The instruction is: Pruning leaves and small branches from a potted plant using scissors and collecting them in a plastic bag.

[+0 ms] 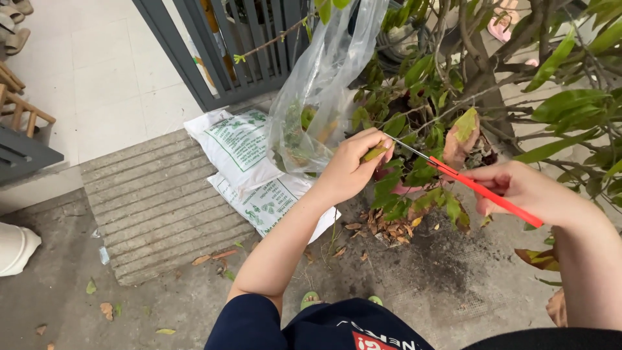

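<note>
My left hand (353, 165) pinches a small green leaf (374, 153) at the edge of a potted plant (427, 123). Red-handled scissors (466, 181) are gripped in my right hand (525, 191), and their metal blades (405, 146) reach to the leaf between my left fingers. A clear plastic bag (324, 84) with green cuttings inside hangs just left of my left hand, up against the plant.
Two white printed sacks (249, 168) lie on a ribbed concrete slab (155, 207). A grey metal gate (227, 45) stands behind them. Dry leaves and dark soil (440, 253) litter the ground by the pot. A white pot (16, 246) sits at far left.
</note>
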